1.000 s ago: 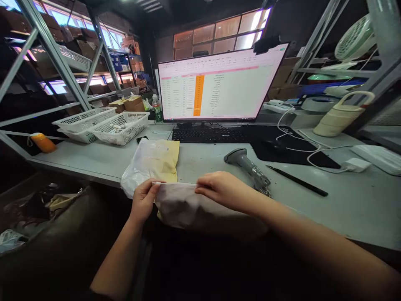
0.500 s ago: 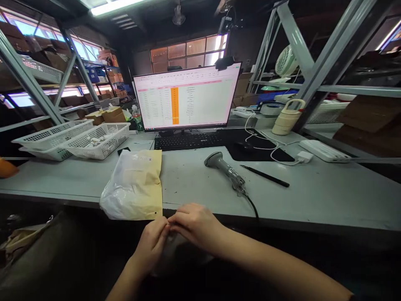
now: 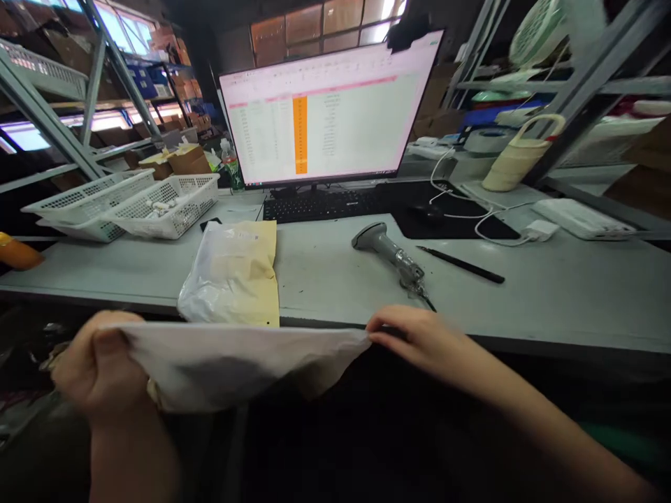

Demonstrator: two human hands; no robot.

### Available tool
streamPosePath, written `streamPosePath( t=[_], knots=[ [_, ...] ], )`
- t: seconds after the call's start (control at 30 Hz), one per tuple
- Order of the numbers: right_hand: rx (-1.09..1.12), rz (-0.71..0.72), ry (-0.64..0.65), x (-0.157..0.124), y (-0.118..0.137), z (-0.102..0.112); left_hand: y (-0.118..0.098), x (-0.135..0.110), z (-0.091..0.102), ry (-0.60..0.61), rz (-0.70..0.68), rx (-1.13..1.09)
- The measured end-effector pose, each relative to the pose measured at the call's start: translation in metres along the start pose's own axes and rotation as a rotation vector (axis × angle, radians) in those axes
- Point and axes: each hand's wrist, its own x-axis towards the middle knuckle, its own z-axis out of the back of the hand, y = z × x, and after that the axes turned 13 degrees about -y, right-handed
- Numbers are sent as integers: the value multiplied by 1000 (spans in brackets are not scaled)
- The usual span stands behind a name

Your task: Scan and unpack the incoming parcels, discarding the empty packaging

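Note:
A white plastic bag is stretched between my two hands in front of the table edge, its upper edge nearly straight. My left hand, blurred by motion, is closed on the bag's left corner. At the other end, the fingertips of my right hand pinch the right corner. Behind the bag, a white and yellow packet lies at the front of the table, its lower edge partly covered. A grey barcode scanner rests on the tabletop beyond my right hand. What the bag contains, if anything, is hidden.
On the table stand a monitor with a spreadsheet, a keyboard and a mouse. A black pen-like tool lies at right, near a white power bank. White baskets stand at left, a cream container at back right.
My hands have moved apart, the left going far left and the right going right, and the white bag is now stretched between them. The view has tilted down and come closer to the table.

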Motion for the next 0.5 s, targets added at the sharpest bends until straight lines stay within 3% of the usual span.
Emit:
streamPosePath(
  t=[0.13,0.23,0.37,0.5],
  knots=[
    [24,33,-108,-5,3,1,1,21,-27,29,-166,-122],
    [106,210,-303,-1,27,-6,-5,22,-46,138,-202,-162],
    [155,441,-357,14,55,-28,-16,18,-61,216,-279,-141],
    [123,471,-464,31,61,-50,-21,19,-66,245,-287,-147]
  ],
)
